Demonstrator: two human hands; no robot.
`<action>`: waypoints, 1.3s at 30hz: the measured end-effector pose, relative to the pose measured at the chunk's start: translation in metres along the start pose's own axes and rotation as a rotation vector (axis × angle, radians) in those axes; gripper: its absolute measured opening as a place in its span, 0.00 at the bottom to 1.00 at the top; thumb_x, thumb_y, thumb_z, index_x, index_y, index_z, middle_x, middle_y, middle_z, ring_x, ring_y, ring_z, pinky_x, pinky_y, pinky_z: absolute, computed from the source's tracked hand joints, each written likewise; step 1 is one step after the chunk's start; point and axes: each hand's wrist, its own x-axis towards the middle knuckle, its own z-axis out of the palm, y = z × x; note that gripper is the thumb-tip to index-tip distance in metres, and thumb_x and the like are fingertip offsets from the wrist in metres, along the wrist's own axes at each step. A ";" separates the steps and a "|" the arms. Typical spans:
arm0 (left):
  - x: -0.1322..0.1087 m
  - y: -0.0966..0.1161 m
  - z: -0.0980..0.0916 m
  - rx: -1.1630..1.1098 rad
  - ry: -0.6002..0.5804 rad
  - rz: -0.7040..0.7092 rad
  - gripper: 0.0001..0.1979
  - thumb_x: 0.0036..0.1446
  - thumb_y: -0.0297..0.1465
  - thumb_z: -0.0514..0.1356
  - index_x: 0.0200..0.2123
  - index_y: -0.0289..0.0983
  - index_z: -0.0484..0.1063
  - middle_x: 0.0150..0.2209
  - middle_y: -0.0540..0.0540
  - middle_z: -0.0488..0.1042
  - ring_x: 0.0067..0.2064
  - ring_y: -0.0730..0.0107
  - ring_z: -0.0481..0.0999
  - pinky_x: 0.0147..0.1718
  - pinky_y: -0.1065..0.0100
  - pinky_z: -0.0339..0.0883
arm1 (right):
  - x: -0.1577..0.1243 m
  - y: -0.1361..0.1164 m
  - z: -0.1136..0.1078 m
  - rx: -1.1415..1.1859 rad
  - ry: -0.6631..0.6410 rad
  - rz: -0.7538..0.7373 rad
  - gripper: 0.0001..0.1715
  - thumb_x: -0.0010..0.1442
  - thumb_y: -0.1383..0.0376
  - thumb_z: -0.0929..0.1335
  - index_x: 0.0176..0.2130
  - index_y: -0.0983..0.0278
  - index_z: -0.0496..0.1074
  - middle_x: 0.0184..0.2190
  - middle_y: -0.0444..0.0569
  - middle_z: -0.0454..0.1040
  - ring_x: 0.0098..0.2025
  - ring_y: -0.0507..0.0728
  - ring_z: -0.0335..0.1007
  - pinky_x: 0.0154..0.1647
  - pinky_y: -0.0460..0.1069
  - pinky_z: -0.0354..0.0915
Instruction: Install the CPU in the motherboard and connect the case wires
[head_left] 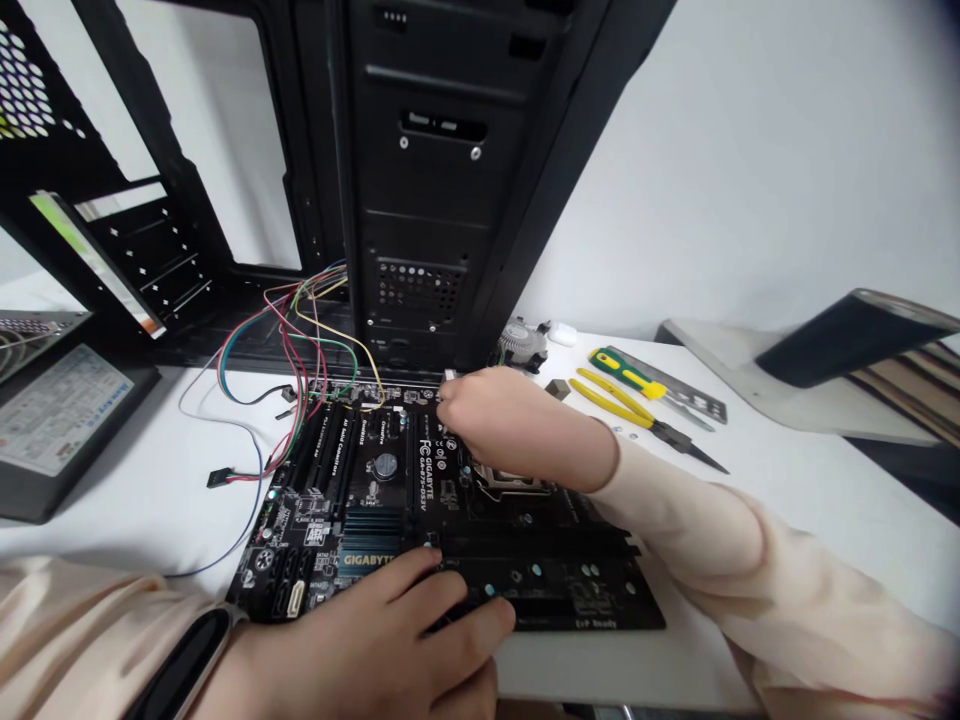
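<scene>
A black Gigabyte motherboard (390, 480) lies flat on the white table. My left hand (390, 640) rests on its near edge, fingers spread across the board, holding nothing. My right hand (510, 420) reaches over the CPU socket (517, 480) to the board's far edge, fingers curled together beside a small connector near the open black computer case (442, 180). What the fingertips pinch is hidden. A bundle of coloured wires (292, 340) runs from the case onto the board's far left corner.
Yellow-handled pliers (637, 410), a green-and-yellow screwdriver (630, 375) and a metal I/O shield (697, 400) lie right of the board. A CPU cooler (525, 340) sits by the case. A power supply (60, 420) stands at left, and a monitor stand (847, 350) at right.
</scene>
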 end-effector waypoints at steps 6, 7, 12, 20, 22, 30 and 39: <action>0.001 -0.002 0.001 0.033 -0.007 0.020 0.09 0.61 0.31 0.55 0.43 0.44 0.72 0.53 0.53 0.72 0.42 0.65 0.70 0.47 0.60 0.60 | 0.001 0.001 0.000 0.017 -0.001 0.024 0.10 0.55 0.76 0.63 0.31 0.68 0.74 0.31 0.52 0.75 0.32 0.59 0.74 0.26 0.49 0.57; 0.001 -0.002 0.002 0.028 -0.001 0.020 0.09 0.62 0.31 0.54 0.43 0.44 0.72 0.53 0.53 0.73 0.42 0.64 0.70 0.48 0.60 0.60 | 0.001 0.002 0.001 0.022 -0.003 0.027 0.10 0.55 0.76 0.64 0.31 0.68 0.74 0.32 0.52 0.75 0.32 0.58 0.74 0.26 0.49 0.57; -0.002 0.000 0.008 0.005 0.038 0.008 0.12 0.63 0.29 0.50 0.43 0.44 0.72 0.52 0.54 0.74 0.42 0.63 0.70 0.49 0.60 0.57 | 0.001 0.004 0.004 0.053 0.006 0.034 0.10 0.56 0.75 0.64 0.32 0.69 0.75 0.33 0.52 0.75 0.32 0.57 0.73 0.26 0.49 0.54; 0.001 0.004 0.011 0.024 0.151 -0.040 0.11 0.64 0.29 0.51 0.38 0.44 0.73 0.46 0.54 0.77 0.41 0.64 0.70 0.52 0.61 0.55 | 0.000 0.005 0.004 0.037 0.044 -0.008 0.11 0.58 0.75 0.63 0.32 0.70 0.75 0.32 0.55 0.75 0.32 0.56 0.72 0.29 0.49 0.54; 0.003 0.004 0.011 0.042 0.170 -0.034 0.12 0.65 0.29 0.50 0.37 0.44 0.73 0.46 0.54 0.77 0.40 0.65 0.71 0.52 0.60 0.55 | 0.000 0.005 0.003 0.031 0.046 -0.008 0.11 0.58 0.76 0.62 0.32 0.70 0.74 0.32 0.55 0.75 0.33 0.57 0.72 0.28 0.50 0.53; 0.002 0.007 0.007 0.061 0.164 -0.033 0.15 0.65 0.28 0.47 0.37 0.44 0.73 0.45 0.54 0.79 0.41 0.65 0.72 0.52 0.59 0.54 | 0.000 0.009 0.005 0.088 0.047 0.016 0.11 0.58 0.74 0.63 0.33 0.70 0.75 0.33 0.55 0.76 0.34 0.57 0.72 0.29 0.50 0.52; 0.001 0.007 0.009 0.056 0.321 -0.078 0.06 0.62 0.30 0.54 0.36 0.43 0.72 0.42 0.50 0.80 0.42 0.69 0.75 0.53 0.64 0.57 | 0.002 0.007 0.000 0.090 0.013 0.046 0.11 0.58 0.72 0.63 0.33 0.69 0.75 0.33 0.54 0.77 0.34 0.57 0.72 0.31 0.50 0.56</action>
